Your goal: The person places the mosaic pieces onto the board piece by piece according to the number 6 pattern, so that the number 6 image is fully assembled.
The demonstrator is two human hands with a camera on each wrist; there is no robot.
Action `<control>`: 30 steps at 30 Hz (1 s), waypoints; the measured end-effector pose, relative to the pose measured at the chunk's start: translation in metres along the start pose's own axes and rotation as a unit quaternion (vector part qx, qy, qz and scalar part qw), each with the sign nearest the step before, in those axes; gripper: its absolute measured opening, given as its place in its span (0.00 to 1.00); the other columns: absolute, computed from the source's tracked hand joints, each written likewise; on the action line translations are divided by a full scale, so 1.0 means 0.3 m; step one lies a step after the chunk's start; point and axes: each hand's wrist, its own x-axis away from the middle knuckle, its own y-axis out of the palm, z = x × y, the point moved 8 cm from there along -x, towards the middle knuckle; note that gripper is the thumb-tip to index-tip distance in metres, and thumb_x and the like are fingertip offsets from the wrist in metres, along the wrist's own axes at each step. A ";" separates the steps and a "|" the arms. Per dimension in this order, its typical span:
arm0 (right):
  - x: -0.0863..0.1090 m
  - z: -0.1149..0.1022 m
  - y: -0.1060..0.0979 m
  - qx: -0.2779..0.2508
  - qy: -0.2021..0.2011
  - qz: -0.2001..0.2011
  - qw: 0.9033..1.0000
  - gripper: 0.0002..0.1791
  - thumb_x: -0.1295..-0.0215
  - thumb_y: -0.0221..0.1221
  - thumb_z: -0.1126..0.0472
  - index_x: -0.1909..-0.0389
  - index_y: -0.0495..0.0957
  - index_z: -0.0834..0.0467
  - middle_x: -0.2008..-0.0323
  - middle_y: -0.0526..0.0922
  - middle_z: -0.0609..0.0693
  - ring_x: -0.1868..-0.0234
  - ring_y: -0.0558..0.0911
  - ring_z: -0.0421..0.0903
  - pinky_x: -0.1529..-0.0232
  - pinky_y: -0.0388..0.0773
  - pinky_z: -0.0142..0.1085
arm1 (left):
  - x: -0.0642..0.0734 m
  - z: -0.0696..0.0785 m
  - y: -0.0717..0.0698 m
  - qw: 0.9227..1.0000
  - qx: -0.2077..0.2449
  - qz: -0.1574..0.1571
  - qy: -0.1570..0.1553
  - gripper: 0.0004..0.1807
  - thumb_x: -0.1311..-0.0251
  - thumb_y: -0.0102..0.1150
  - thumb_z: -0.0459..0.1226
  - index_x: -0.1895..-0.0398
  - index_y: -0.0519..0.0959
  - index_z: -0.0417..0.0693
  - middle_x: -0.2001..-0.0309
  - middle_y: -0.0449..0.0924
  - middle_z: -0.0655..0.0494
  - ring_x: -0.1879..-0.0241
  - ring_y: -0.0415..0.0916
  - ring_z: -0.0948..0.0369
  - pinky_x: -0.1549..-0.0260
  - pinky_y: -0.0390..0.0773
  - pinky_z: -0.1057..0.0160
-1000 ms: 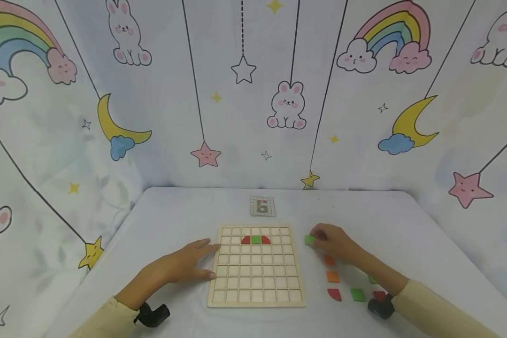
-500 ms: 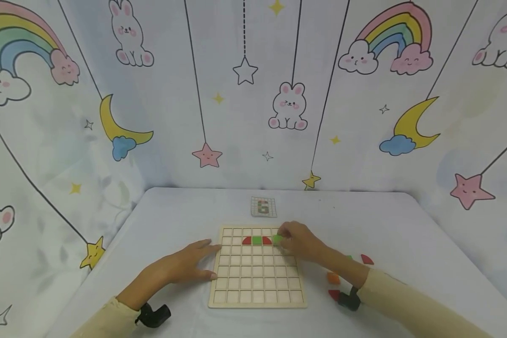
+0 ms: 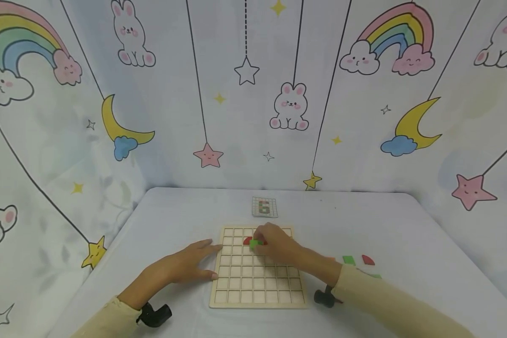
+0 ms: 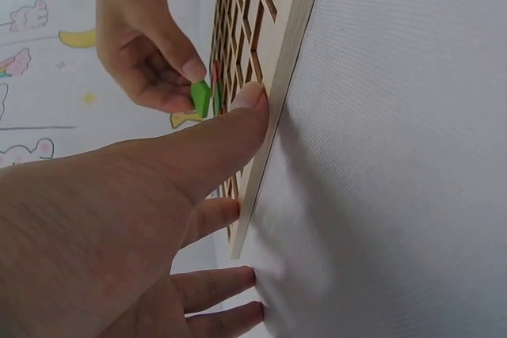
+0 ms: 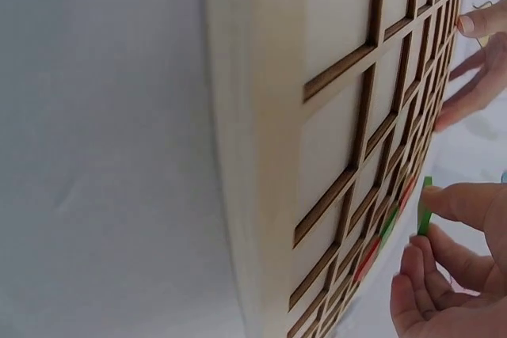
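Note:
My right hand [image 3: 277,245] pinches a green square tile [image 3: 254,244] between thumb and fingertips, just over the upper rows of a wooden grid board [image 3: 246,283]. In the right wrist view the tile [image 5: 425,207] is upright and apart from the board. A row on the board holds a red quarter-round tile [image 5: 367,259], a green square [image 5: 388,225] and another red piece [image 5: 407,192]. My left hand [image 3: 188,264] rests with spread, fairly straight fingers at the board's left edge; its thumb [image 4: 249,96] touches the rim.
Behind the board lies a small pattern card [image 3: 264,207] with a coloured figure. Right of the board are loose tiles: a green one [image 3: 349,260], a red quarter-round [image 3: 368,260] and others partly hidden by the right sleeve [image 3: 376,300]. A printed cloth backdrop stands behind the table.
From beside the loose tiles at right, my right hand has carried the green tile leftward over the board, to the row with red and green pieces. The left hand stays at the edge.

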 end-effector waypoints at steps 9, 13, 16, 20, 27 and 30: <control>-0.018 -0.015 0.050 0.009 0.016 -0.018 1.000 0.09 0.33 0.68 0.68 0.53 0.84 0.64 0.60 0.82 0.50 0.60 0.76 0.43 0.58 0.79 0.35 | 0.003 0.005 0.000 1.000 0.004 -0.002 0.000 0.45 0.38 0.72 0.57 0.20 0.68 0.55 0.19 0.57 0.36 0.20 0.56 0.36 0.27 0.64 0.32; -0.016 -0.024 0.056 0.002 0.016 -0.017 1.000 0.11 0.34 0.68 0.69 0.52 0.84 0.65 0.59 0.83 0.51 0.58 0.76 0.44 0.56 0.80 0.35 | 0.002 0.005 -0.001 1.000 -0.001 -0.003 0.005 0.44 0.37 0.71 0.57 0.20 0.68 0.56 0.19 0.57 0.36 0.21 0.56 0.36 0.27 0.64 0.32; -0.013 -0.030 0.062 -0.002 0.016 -0.017 1.000 0.12 0.35 0.68 0.69 0.52 0.84 0.66 0.58 0.83 0.52 0.57 0.77 0.44 0.55 0.81 0.36 | 0.000 0.005 -0.002 1.000 0.000 -0.003 0.008 0.44 0.36 0.72 0.57 0.20 0.67 0.55 0.19 0.57 0.35 0.21 0.56 0.36 0.27 0.64 0.32; -0.007 -0.036 0.067 0.015 0.012 -0.014 1.000 0.11 0.33 0.68 0.68 0.51 0.84 0.65 0.57 0.83 0.52 0.55 0.78 0.43 0.52 0.82 0.36 | -0.001 0.005 -0.003 1.000 -0.003 -0.002 0.008 0.44 0.37 0.71 0.57 0.20 0.67 0.55 0.19 0.57 0.35 0.20 0.56 0.36 0.26 0.63 0.32; 0.001 -0.050 0.064 0.043 -0.013 -0.008 0.999 0.11 0.31 0.69 0.67 0.50 0.85 0.62 0.56 0.84 0.50 0.53 0.80 0.44 0.48 0.83 0.38 | 0.000 0.008 -0.004 1.000 -0.004 -0.002 0.008 0.45 0.37 0.72 0.57 0.20 0.68 0.55 0.19 0.57 0.35 0.21 0.56 0.35 0.27 0.64 0.32; -0.001 -0.050 0.065 0.045 -0.009 -0.012 0.999 0.10 0.31 0.68 0.66 0.51 0.85 0.61 0.56 0.84 0.48 0.52 0.81 0.43 0.47 0.83 0.38 | 0.000 0.011 -0.005 1.000 -0.002 0.000 0.010 0.45 0.37 0.72 0.56 0.20 0.68 0.54 0.20 0.58 0.35 0.21 0.57 0.35 0.28 0.64 0.31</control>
